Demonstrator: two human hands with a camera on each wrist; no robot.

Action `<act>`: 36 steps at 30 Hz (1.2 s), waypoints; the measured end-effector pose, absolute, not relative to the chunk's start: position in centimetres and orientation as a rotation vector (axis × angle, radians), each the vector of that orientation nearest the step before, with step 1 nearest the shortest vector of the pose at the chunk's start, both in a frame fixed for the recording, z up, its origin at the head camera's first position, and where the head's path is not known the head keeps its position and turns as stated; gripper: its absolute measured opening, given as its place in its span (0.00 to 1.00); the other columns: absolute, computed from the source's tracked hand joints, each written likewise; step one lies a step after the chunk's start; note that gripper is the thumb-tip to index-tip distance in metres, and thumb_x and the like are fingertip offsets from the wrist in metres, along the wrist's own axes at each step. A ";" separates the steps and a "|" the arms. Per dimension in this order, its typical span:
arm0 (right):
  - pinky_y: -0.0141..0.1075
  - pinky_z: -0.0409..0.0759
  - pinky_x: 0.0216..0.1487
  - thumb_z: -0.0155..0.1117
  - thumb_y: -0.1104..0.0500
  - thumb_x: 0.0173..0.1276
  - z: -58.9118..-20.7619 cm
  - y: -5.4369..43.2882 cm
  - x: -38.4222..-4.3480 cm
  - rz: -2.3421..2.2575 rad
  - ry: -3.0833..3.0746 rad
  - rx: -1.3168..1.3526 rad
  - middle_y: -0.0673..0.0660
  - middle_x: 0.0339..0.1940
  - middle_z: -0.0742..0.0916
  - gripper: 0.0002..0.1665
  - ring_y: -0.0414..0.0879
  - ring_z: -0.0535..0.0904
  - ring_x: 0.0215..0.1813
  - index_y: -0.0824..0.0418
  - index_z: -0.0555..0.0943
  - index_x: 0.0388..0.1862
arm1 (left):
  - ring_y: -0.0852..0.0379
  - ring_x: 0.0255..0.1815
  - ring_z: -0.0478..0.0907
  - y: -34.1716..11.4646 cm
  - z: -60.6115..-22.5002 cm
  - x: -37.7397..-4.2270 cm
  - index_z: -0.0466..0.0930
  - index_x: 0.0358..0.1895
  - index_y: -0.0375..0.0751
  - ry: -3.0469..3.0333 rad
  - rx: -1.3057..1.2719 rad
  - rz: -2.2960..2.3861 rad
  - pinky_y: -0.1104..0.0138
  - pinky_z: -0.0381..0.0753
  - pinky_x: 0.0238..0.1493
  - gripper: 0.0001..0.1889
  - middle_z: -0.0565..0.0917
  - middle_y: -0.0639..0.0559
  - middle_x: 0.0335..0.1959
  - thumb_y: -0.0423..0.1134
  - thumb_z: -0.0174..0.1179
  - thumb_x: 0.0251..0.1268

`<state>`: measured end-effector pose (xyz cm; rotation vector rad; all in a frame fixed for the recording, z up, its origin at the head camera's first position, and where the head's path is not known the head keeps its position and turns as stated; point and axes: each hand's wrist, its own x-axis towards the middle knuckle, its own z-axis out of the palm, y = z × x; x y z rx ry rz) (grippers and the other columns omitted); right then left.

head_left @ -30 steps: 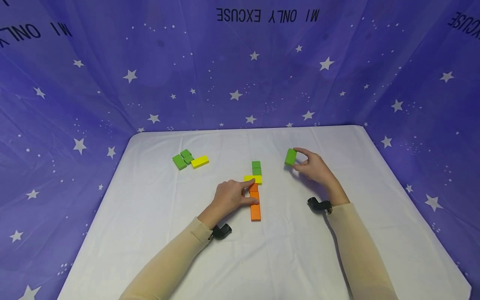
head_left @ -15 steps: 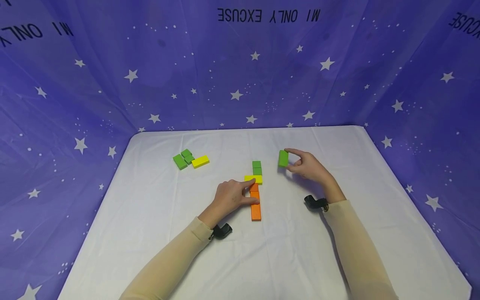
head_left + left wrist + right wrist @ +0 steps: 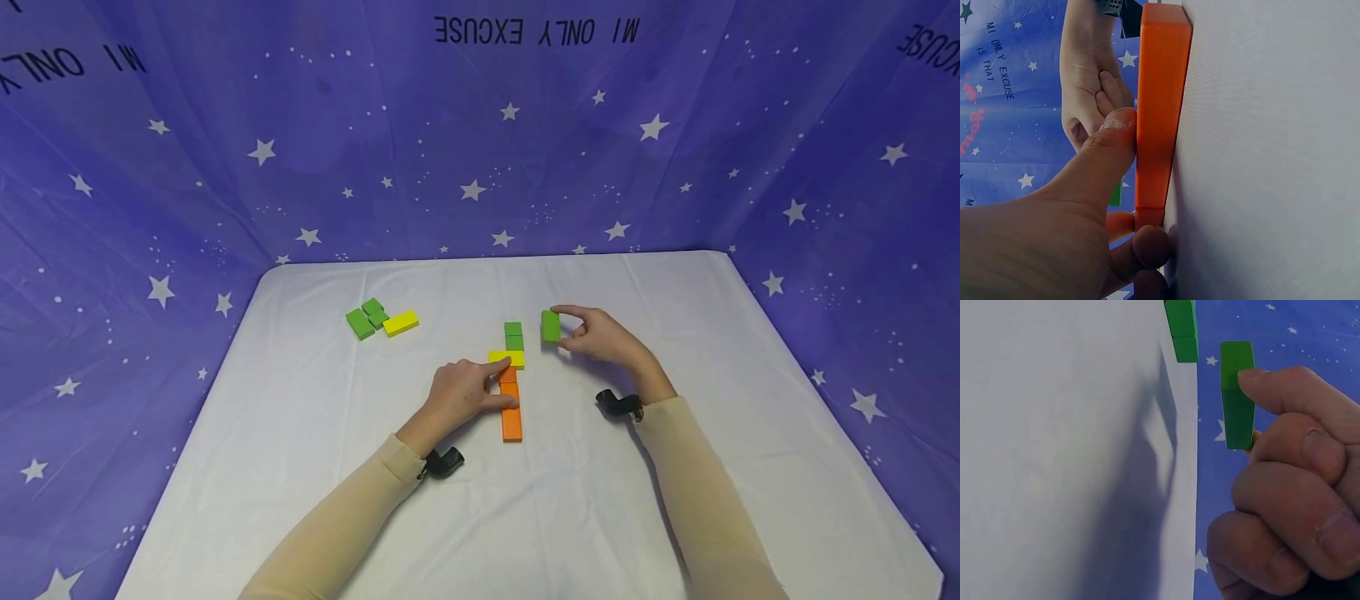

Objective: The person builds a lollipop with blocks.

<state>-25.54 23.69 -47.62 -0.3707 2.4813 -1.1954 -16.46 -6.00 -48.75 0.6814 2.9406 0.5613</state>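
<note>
A row of coloured blocks lies on the white table: a long orange block [image 3: 512, 427], a smaller orange one [image 3: 507, 376], a yellow block [image 3: 496, 358] set crosswise, and two small green blocks [image 3: 513, 336] at the far end. My left hand [image 3: 459, 392] rests on this row, thumb on the long orange block and index fingertip at the yellow one. In the left wrist view other fingertips [image 3: 1152, 247] sit beside the orange blocks. Right of the row, my right hand [image 3: 609, 337] pinches a green block [image 3: 1237, 394] between thumb and finger, raised above the cloth.
At the back left, several green blocks [image 3: 360, 323] lie close together with a yellow block [image 3: 401, 323] beside them. A purple star-printed curtain [image 3: 472, 150] surrounds the white table [image 3: 300, 500] at the back and sides. Black wrist cameras [image 3: 618, 405] stick out below both hands.
My right hand has moved left and slightly nearer with the green block, bringing it close to the row and turning it more upright. My left hand has stayed in place.
</note>
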 end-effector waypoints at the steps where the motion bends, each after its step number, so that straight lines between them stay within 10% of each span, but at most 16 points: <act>1: 0.34 0.64 0.20 0.74 0.58 0.66 -47.6 23.5 -25.5 -1.188 2.478 -0.373 0.45 0.14 0.69 0.43 0.42 0.62 0.17 0.49 0.71 0.81 | 0.60 0.17 0.58 -6.0 -48.8 -16.5 0.80 0.72 0.60 2.940 0.680 0.563 0.67 0.54 0.24 0.41 0.65 0.61 0.16 0.71 0.73 0.55; 36: 0.34 0.67 0.21 0.73 0.54 0.69 -48.8 20.8 -25.8 -0.997 2.449 -0.401 0.47 0.15 0.70 0.44 0.42 0.65 0.16 0.48 0.69 0.83 | 0.61 0.17 0.59 -6.0 -49.0 -16.5 0.81 0.72 0.61 2.963 0.699 0.556 0.68 0.55 0.23 0.41 0.64 0.61 0.15 0.72 0.72 0.55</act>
